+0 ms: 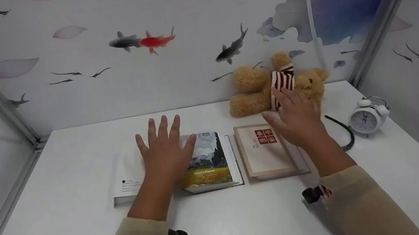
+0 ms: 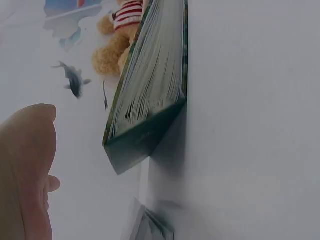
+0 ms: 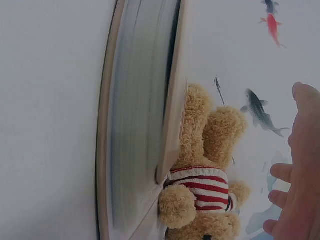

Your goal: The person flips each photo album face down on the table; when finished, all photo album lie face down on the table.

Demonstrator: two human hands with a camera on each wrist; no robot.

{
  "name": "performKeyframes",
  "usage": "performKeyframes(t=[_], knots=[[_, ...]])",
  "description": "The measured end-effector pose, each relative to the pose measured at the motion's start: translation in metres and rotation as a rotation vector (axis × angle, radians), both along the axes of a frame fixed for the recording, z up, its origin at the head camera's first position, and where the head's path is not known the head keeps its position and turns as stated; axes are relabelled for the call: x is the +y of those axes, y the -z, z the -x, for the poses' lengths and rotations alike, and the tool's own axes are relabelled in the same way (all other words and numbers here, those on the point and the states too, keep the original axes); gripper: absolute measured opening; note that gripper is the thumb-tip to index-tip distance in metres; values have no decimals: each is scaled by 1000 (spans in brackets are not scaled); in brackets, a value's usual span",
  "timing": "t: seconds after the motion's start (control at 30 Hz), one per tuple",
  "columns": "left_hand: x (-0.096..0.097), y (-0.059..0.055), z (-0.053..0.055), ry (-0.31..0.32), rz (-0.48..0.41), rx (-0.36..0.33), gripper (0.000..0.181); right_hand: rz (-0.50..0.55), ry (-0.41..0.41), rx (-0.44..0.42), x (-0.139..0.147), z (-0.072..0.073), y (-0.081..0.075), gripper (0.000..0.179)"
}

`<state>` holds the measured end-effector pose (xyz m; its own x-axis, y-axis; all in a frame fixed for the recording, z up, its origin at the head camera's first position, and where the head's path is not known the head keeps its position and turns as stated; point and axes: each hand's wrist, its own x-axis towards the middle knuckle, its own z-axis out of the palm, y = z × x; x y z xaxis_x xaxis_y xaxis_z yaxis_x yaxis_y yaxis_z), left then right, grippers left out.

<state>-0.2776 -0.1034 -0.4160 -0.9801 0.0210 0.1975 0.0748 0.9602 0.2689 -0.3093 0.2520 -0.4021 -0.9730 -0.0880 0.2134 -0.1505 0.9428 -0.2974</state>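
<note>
My left hand, fingers straight and spread, hovers over a book with a painted landscape cover. Just left of that, partly hidden by the same hand, lies a white book. My right hand is held flat over the right side of a beige book with red square characters. In the left wrist view the landscape book's dark green spine shows, apart from the hand. The right wrist view shows the beige book's pages, with the right hand clear of them.
A teddy bear in a striped shirt lies on its side against the back wall. To the right stand a white alarm clock and a black coiled cord. Printed panels and metal posts enclose the white table.
</note>
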Motion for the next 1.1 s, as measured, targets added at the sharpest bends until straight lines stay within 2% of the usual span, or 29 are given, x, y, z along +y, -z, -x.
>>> performKeyframes(t=[0.2, 0.37, 0.47, 0.67, 0.87, 0.97, 1.1], knots=[[31, -4, -10, 91, -73, -18, 79, 97, -20, -50, 8, -11, -10, 98], [57, -5, -13, 116, -110, -34, 80, 154, -28, -169, 18, -12, -19, 105], [74, -4, -16, 152, -148, -56, 80, 213, -26, -227, 26, -13, -20, 108], [103, 1, -24, 243, -258, -98, 79, 341, -50, -247, 36, -16, -9, 101], [124, 10, -28, 324, -451, -150, 81, 426, -84, -271, 41, -12, 10, 99], [130, 14, -31, 334, -552, -205, 84, 462, -92, -299, 45, -10, 19, 98], [134, 16, -33, 315, -671, -277, 86, 501, -101, -334, 49, -8, 27, 95]])
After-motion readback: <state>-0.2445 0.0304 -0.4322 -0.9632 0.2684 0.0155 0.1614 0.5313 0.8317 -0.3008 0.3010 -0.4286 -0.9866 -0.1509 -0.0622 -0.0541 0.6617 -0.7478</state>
